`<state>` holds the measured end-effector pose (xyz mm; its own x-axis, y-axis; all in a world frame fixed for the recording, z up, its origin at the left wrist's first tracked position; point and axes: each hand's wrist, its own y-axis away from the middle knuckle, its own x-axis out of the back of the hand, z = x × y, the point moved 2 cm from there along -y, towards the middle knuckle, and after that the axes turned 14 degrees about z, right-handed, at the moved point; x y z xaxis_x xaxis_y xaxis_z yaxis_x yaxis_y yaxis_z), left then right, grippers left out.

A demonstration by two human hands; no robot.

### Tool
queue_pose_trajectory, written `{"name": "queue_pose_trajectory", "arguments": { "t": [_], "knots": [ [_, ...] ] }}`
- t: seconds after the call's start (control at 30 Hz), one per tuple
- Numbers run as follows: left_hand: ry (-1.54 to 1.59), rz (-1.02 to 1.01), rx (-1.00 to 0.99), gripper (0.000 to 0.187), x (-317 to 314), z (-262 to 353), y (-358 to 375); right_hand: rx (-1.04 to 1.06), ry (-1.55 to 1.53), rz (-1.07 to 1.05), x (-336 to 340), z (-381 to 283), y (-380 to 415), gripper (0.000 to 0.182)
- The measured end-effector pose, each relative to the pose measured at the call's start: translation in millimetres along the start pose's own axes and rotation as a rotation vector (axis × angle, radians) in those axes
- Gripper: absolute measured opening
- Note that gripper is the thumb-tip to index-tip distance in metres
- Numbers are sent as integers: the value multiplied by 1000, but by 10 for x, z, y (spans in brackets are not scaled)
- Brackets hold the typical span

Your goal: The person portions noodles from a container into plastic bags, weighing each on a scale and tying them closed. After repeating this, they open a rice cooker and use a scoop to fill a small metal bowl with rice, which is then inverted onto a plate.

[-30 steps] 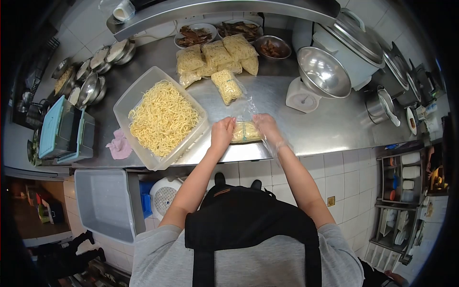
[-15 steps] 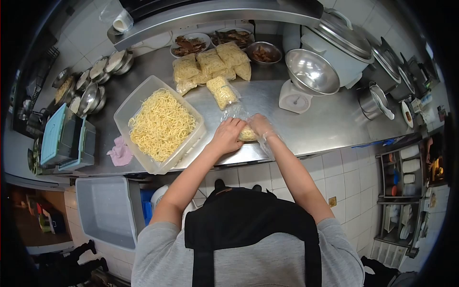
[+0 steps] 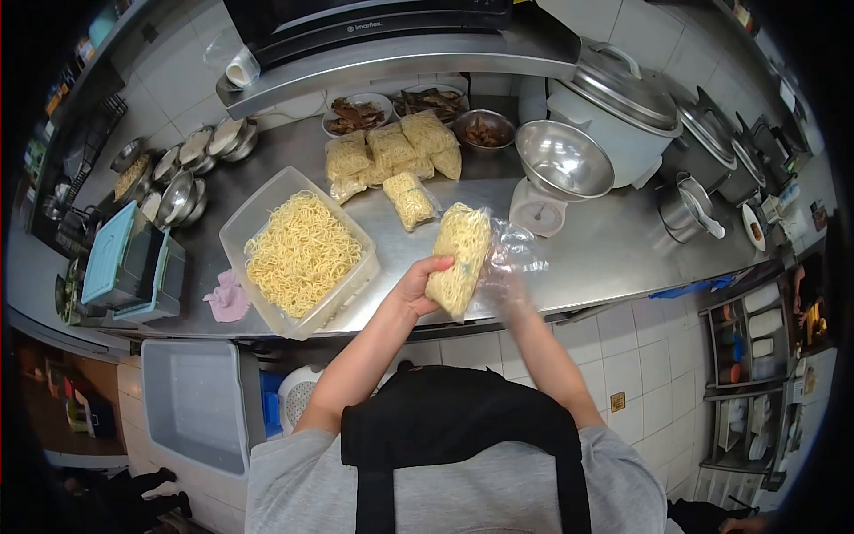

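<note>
My left hand (image 3: 418, 285) is wrapped round the lower left side of a clear plastic bag of yellow noodles (image 3: 461, 254), held up above the counter's front edge. The bag's loose, unfilled end (image 3: 518, 252) sticks out to the right. Beside it my right hand (image 3: 507, 294) is smeared by motion, so its fingers cannot be made out. Left of my hands stands a translucent tub (image 3: 356, 283) with a heap of loose noodles (image 3: 304, 254). A smaller bagged noodle portion (image 3: 409, 201) lies on the counter just beyond.
Several filled noodle bags (image 3: 391, 147) are piled at the back, before plates of dried brown food (image 3: 358, 116). A steel bowl (image 3: 565, 156) sits on a white scale (image 3: 537, 216) to the right. A pink cloth (image 3: 228, 296) lies left of the tub.
The noodle bag has been lifted off the counter and tilted upright in my left hand. My right hand has shifted down and right, blurred. The camera view has tilted slightly.
</note>
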<state>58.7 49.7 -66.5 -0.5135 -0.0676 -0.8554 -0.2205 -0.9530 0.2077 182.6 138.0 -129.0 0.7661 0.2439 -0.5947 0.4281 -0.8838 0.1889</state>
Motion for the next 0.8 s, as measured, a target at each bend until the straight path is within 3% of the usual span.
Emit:
{"name": "queue_pose_trajectory", "arguments": {
  "t": [0.07,0.1,0.13,0.2,0.23,0.27,0.33,0.37,0.4,0.47,0.5,0.53,0.63,0.73,0.77,0.8],
  "knots": [
    [81,324,-21,49,220,-56,-200,-121,-160,-9,-308,130,-27,53],
    [-67,449,-56,45,336,-62,-236,-239,-325,-15,-410,170,-36,51],
    [-63,452,-60,45,328,-83,-241,-244,-323,-17,-425,213,-27,51],
    [-414,696,-350,38,327,-66,-268,153,13,74,-426,226,-19,48],
    [-655,709,-523,37,284,-54,-258,280,186,152,-445,241,9,52],
    [-647,714,-527,37,256,-72,-262,276,192,145,-454,311,-22,52],
    [-1293,943,-957,43,160,-60,-213,470,325,155,-546,364,-44,57],
    [-1243,961,-867,54,165,-78,-216,402,325,150,-553,333,47,61],
    [-1237,974,-872,54,176,-96,-203,398,329,138,-563,292,55,61],
    [-1590,988,-1051,70,215,-146,-172,298,235,-118,-601,219,58,62],
    [-1701,913,-842,83,280,-182,-194,175,77,-102,-605,188,29,61],
    [-1697,918,-840,83,269,-202,-156,170,81,-104,-567,151,-13,61],
    [-1730,687,-557,91,191,-190,-48,-62,173,-38,-375,113,-195,52],
    [-1598,629,-627,92,173,-19,170,-142,217,-25,-366,-115,-402,46],
    [-1567,620,-757,86,253,29,203,-92,260,6,-383,-184,-564,41],
    [-1568,621,-755,86,339,46,227,5,318,-10,-397,-236,-777,40]
  ]
}}
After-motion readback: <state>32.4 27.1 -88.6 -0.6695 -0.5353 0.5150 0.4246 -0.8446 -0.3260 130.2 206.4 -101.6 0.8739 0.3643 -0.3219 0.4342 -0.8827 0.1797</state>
